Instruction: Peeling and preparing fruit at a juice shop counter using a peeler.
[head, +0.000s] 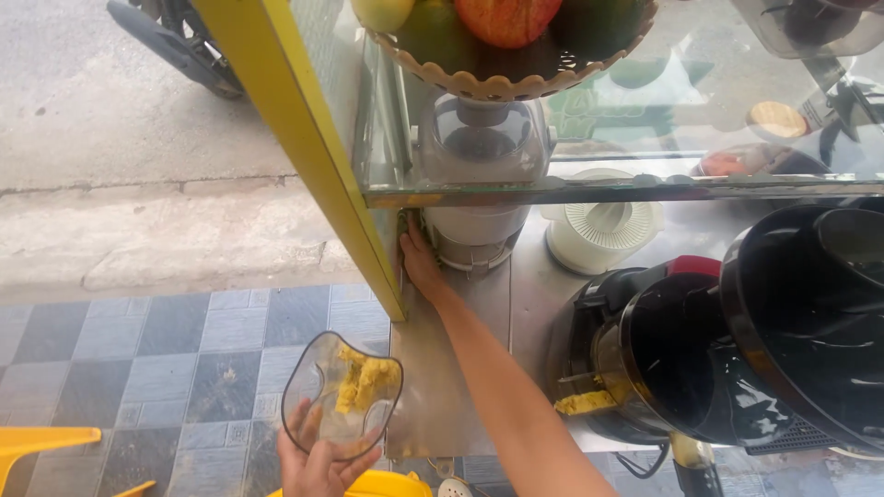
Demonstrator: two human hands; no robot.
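Our left hand (318, 465) grips a clear juicer cover (341, 394), smeared with yellow pulp, off the cart's edge. Our right hand (419, 262) reaches toward the blender base (474, 235); its fingers are hidden. The open juicer (658, 354) remains uncleaned.

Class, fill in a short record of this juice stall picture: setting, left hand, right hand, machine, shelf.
Setting: steel counter beside a tiled pavement
Left hand: holds a clear lid smeared with yellow pulp
Right hand: reaches to the counter's back corner beside a blender
Machine: black juicer, yellow pulp at its spout
Shelf: fruit basket on glass
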